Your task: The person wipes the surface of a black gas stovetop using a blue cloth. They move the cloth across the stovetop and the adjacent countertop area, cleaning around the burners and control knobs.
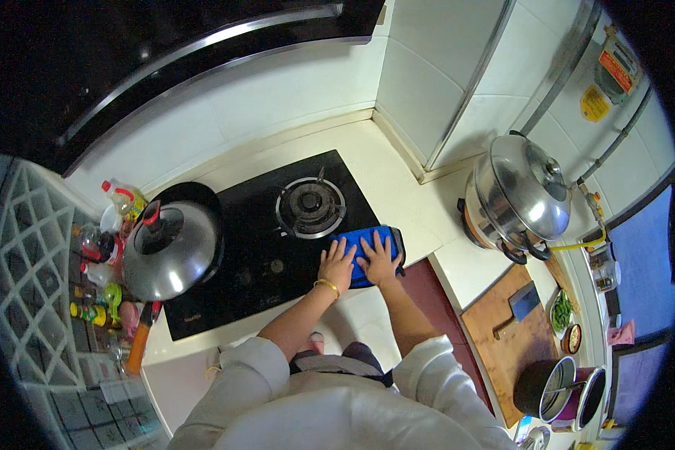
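A blue fabric bag with black edges (361, 239) lies over the right front corner of the black glass gas hob (247, 225). My left hand (336, 267), with a gold bangle at the wrist, rests flat on the bag's left part, fingers spread. On its right part my right hand (379, 261) lies palm down, fingers also apart. Just beyond the bag is the bare gas burner (310, 207). To the left, a wok (216, 197) under a domed metal lid (174, 259) covers the hob's other side.
Bottles and jars, including an oil bottle (126, 199), crowd the left end. A large lidded steamer pot (517, 197) stands on the right counter. Nearer are a cutting board (483, 337), a cleaver (523, 301), green vegetables (562, 311) and a dark pot (540, 388). A range hood (202, 50) overhangs the hob.
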A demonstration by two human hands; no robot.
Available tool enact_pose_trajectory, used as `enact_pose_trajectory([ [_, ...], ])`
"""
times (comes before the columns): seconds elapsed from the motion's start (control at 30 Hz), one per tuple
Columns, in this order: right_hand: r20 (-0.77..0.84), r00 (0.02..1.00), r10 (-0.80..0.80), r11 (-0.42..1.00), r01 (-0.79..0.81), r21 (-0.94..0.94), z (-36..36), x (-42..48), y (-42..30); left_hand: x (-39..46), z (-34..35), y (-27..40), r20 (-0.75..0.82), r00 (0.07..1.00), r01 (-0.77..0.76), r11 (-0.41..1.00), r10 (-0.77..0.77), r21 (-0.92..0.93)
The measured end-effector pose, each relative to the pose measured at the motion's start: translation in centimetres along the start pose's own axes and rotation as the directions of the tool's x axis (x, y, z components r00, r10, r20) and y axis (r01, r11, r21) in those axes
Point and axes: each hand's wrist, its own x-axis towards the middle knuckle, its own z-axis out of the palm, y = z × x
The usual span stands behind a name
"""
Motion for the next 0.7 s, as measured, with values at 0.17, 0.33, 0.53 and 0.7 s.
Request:
enact_pose_trajectory([
  [0.17, -0.066, 0.998, 0.022, 0.997, -0.027, -0.070, 2.5, -0.6, 0.1, -0.4, 5.1, -3.1, 0.119, 0.989, -0.090, 0.995, 0.086, 0.034],
  [0.33, -0.092, 0.992, 0.081, 0.987, -0.093, -0.134, 2.3, 1.1, -0.1, 2.2, 5.7, -1.5, 0.224, 0.971, -0.129, 0.968, 0.079, 0.217],
  [0.53, -0.165, 0.985, 0.055, 0.972, -0.090, -0.215, 1.8, 5.8, 1.7, 8.2, 5.5, 1.7, 0.326, 0.945, -0.090, 0.944, -0.020, 0.316],
  [0.7, -0.172, 0.985, 0.001, 0.966, -0.045, -0.255, 2.3, 10.1, 3.7, 13.0, 6.4, 1.8, 0.287, 0.956, -0.042, 0.950, -0.052, 0.309],
])
